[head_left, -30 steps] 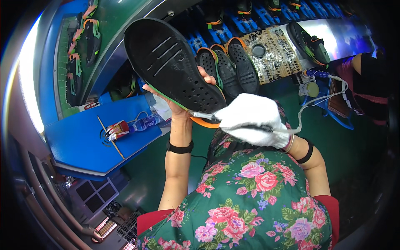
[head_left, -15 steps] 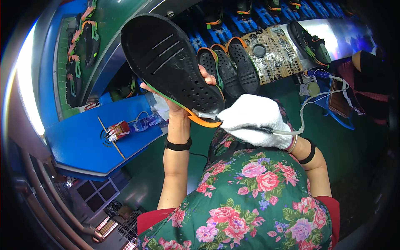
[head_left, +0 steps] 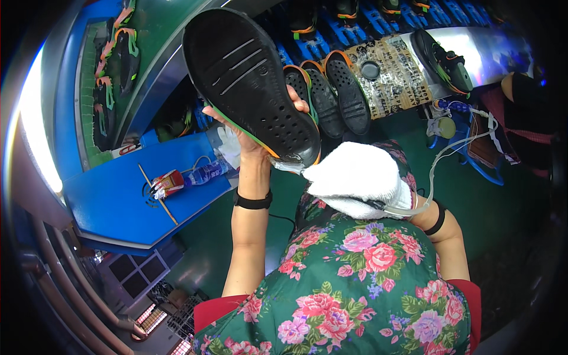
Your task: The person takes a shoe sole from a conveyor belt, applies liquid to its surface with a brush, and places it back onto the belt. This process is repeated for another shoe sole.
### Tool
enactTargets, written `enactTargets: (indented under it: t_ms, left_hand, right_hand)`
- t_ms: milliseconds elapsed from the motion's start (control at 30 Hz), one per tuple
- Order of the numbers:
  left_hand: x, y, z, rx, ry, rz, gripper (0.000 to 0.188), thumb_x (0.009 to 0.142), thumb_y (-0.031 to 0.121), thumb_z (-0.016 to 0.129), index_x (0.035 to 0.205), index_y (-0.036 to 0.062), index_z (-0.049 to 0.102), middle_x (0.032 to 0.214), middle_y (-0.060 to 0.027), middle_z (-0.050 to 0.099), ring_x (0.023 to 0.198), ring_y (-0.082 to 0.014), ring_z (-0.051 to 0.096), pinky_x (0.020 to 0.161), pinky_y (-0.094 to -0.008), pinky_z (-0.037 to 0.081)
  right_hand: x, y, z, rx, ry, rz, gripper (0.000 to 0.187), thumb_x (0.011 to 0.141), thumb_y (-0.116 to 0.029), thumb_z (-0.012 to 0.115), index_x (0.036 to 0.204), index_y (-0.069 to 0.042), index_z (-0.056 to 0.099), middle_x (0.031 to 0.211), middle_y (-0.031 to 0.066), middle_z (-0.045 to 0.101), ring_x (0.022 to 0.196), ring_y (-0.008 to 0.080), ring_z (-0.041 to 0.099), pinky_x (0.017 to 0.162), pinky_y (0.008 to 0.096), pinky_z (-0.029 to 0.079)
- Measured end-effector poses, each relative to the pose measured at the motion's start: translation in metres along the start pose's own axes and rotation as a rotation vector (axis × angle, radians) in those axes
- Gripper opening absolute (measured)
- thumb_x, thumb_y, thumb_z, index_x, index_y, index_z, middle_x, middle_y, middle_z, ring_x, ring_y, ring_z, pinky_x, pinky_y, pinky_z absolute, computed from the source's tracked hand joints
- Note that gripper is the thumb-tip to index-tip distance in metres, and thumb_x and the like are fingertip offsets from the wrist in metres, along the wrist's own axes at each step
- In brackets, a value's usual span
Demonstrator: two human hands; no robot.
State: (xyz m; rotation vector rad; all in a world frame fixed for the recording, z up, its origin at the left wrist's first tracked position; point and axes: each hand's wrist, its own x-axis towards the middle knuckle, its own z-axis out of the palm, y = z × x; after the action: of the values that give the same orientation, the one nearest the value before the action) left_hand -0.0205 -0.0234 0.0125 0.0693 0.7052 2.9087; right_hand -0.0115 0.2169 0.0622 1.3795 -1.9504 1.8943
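A black shoe sole with an orange and green rim is held up in my left hand, its pitted inner face toward me and its heel pointing down. The fingers wrap round its edges. My right hand, in a white knitted glove, closes round a brush fed by a hose; the glove hides most of the handle. Pale, wet-looking bristles touch the rim at the heel. From the back of the glove a clear hose curves up to the right.
Several similar soles lie beyond my left hand, beside a taped cardboard sheet. Farther right stands a black shoe. A blue table at left bears a plastic bottle and a red packet. Blue racks hold shoes at the back.
The brush tip has shifted left and round the heel's rim. My left hand has tilted the sole slightly, moving its toe up and right. My gloved hand has turned a little and lowered.
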Motion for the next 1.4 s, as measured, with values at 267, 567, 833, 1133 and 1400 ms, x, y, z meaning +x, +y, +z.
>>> enactTargets:
  t_ms: [267, 567, 833, 1133, 1400]
  left_hand:
    - [0.0, -0.005, -0.002, 0.06, 0.007, -0.019, 0.127, 0.068, 0.103, 0.042, 0.131, -0.0062, 0.057, 0.108, -0.0219, 0.063, 0.101, -0.0366, 0.068, 0.093, -0.0516, 0.058]
    - [0.003, -0.012, 0.006, -0.061, 0.053, -0.082, 0.136, 0.066, 0.108, 0.032, 0.144, -0.0019, 0.049, 0.112, -0.0262, 0.066, 0.093, -0.0393, 0.071, 0.08, -0.0512, 0.062]
    - [0.001, -0.012, -0.007, -0.078, -0.027, -0.35, 0.132, 0.069, 0.102, 0.039, 0.151, -0.0003, 0.044, 0.121, -0.031, 0.066, 0.098, -0.0429, 0.073, 0.086, -0.0534, 0.063]
    - [-0.002, -0.012, -0.005, 0.167, 0.157, -0.57, 0.098, 0.089, 0.078, 0.051, 0.147, -0.0008, 0.05, 0.121, -0.0273, 0.07, 0.103, -0.0408, 0.075, 0.085, -0.0563, 0.065]
    - [0.001, -0.015, -0.016, 0.115, 0.12, -0.624, 0.101, 0.093, 0.084, 0.035, 0.143, -0.0006, 0.055, 0.113, -0.0257, 0.072, 0.088, -0.039, 0.077, 0.075, -0.0509, 0.067]
  right_hand:
    - [0.0, -0.004, -0.008, 0.028, 0.08, 0.176, 0.024, 0.074, 0.0, 0.086, 0.096, -0.009, 0.08, 0.096, 0.0098, 0.079, 0.086, 0.0252, 0.076, 0.076, 0.035, 0.06]
    - [-0.013, 0.01, -0.009, 0.086, -0.024, 0.111, 0.024, 0.077, -0.002, 0.083, 0.1, -0.009, 0.079, 0.099, 0.0078, 0.079, 0.083, 0.0244, 0.074, 0.072, 0.0334, 0.059]
    - [-0.017, 0.019, -0.007, 0.061, -0.157, -0.008, 0.029, 0.076, -0.001, 0.082, 0.103, -0.01, 0.078, 0.1, 0.0077, 0.078, 0.085, 0.0271, 0.074, 0.075, 0.0355, 0.059]
    - [-0.013, 0.03, -0.014, 0.124, -0.328, -0.076, 0.028, 0.086, -0.011, 0.077, 0.114, -0.012, 0.076, 0.105, 0.0081, 0.077, 0.088, 0.0273, 0.072, 0.077, 0.0365, 0.056]
    - [-0.006, 0.029, -0.023, 0.189, -0.325, 0.056, 0.021, 0.081, -0.006, 0.082, 0.101, -0.011, 0.079, 0.101, 0.0055, 0.078, 0.085, 0.0271, 0.072, 0.08, 0.0364, 0.057]
